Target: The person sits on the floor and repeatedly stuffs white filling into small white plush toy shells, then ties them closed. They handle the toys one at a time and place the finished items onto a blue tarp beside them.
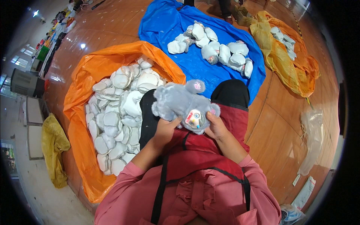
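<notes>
Over my lap I hold a grey plush toy [179,100] with both hands. It lies sideways, its printed face [194,119] toward the lower right and pink paw or ear patches showing. My left hand [167,129] is closed on its lower edge, the thumb on the fur. On the other side my right hand [216,126] grips it beside the face, thumb on top near a pink-lined ear. The fingers of both hands are partly hidden under the plush. A red apron [232,122] covers my lap below the toy.
At my left, an orange sack [80,88] is spread open, heaped with white padded pieces [111,119]. Ahead, a blue sheet [161,22] carries several white and grey stuffed pieces [221,52]. A yellow-orange sack [279,62] lies far right, with clear plastic [313,135] nearer. Someone's legs [225,9] stand behind the blue sheet.
</notes>
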`<state>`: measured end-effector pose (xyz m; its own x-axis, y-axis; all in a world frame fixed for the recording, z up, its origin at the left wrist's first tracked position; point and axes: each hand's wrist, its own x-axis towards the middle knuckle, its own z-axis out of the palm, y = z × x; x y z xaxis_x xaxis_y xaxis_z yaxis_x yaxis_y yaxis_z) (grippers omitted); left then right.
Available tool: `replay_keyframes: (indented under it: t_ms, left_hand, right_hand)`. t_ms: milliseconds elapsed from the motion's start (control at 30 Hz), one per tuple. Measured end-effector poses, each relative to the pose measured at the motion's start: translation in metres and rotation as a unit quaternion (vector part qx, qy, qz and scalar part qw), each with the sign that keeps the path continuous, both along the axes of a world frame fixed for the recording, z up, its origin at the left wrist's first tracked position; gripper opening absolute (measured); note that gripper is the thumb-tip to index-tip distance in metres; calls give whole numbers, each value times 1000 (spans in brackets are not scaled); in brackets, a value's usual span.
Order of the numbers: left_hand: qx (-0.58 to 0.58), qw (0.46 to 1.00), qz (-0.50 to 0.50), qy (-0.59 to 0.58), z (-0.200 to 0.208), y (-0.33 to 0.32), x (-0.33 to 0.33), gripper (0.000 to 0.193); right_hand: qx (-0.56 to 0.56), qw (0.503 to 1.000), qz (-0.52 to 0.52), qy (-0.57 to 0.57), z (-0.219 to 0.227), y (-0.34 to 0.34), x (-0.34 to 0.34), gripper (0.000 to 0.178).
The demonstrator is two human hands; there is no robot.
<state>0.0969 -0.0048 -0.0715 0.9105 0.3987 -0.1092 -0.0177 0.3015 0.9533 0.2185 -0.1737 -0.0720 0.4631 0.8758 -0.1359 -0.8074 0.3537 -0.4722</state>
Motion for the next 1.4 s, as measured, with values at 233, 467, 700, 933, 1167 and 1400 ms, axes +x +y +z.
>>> replay_keyframes:
  t_ms: [233, 467, 700, 933, 1167, 1400]
  left_hand:
    - [-48, 996, -58, 51, 58, 58, 2, 63]
    - [27, 981, -95, 166, 70, 49, 15, 44]
    - [-34, 969, -140, 200, 56, 39, 16, 41]
    - [183, 922, -232, 251, 60, 27, 26, 27]
    - [124, 953, -106, 254, 60, 24, 30, 25]
    - [50, 978, -23, 203, 60, 34, 40, 28]
  right_hand:
    - [-15, 996, 52, -64, 19, -10, 6, 59]
    - [-2, 981, 88, -170, 23, -8, -2, 55]
    - [2, 946, 217, -240, 23, -6, -6, 33]
    - [-45, 809, 320, -490, 16, 6, -12, 27]
    - [-83, 863, 236, -439, 9, 4, -13, 25]
    - [-186, 911, 170, -327, 28, -5, -6, 22]
